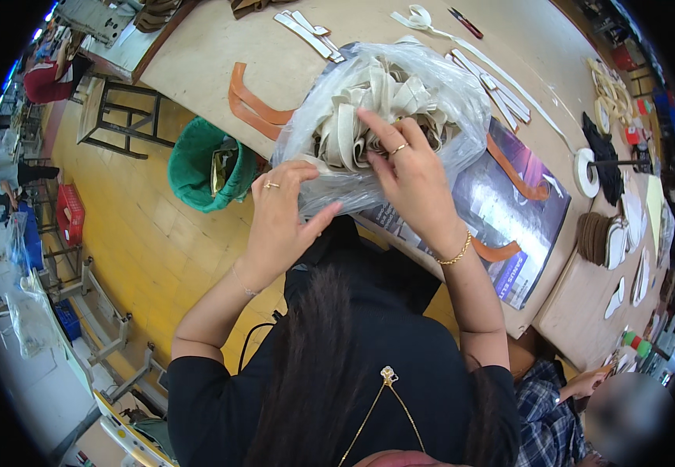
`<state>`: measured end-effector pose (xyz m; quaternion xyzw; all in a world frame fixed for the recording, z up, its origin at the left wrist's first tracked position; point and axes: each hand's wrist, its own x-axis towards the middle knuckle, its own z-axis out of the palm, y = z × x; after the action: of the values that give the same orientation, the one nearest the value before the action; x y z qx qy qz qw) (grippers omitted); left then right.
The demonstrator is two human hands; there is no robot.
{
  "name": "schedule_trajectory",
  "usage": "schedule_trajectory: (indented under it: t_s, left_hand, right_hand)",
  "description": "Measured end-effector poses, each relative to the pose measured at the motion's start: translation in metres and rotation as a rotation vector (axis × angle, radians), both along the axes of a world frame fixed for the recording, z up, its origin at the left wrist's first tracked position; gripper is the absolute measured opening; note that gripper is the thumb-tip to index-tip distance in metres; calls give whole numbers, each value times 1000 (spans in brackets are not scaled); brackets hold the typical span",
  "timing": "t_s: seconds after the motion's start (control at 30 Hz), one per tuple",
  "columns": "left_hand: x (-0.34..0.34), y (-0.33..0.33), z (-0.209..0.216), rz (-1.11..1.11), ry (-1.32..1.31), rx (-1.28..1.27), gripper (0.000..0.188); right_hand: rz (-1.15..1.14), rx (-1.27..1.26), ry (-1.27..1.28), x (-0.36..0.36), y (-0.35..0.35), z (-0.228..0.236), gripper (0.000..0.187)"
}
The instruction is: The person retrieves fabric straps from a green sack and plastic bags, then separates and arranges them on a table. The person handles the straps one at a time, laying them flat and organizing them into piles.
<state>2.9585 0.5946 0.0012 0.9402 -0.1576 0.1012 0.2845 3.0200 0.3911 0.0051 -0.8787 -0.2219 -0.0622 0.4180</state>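
A clear plastic bag (470, 109) lies open on the table in front of me, full of bundled cream fabric strips (345, 128). My left hand (281, 214) is at the bag's near left edge, its fingertips against the plastic and its thumb held apart. Over the strips reaches my right hand (415, 175), index finger stretched out and thumb spread from it. The thumb tip is down among the strips; the other fingers are bent and partly hidden. Neither hand visibly grips anything.
Orange-brown strips (253, 115) lie left of the bag, white strips (501, 93) to its right. A purple poster sheet (509, 210) is under the bag. At the table's left stands a green-lined bin (186, 175). A person in a plaid shirt (548, 412) sits at the lower right.
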Motion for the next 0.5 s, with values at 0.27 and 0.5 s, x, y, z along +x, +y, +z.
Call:
schedule_trajectory:
  t_s: [0.27, 0.5]
  left_hand:
    - [25, -7, -7, 107, 22, -73, 39]
    - [49, -6, -21, 155, 54, -89, 29]
  right_hand:
    - [5, 173, 61, 26, -5, 5, 24]
    - [89, 10, 84, 27, -51, 19, 19]
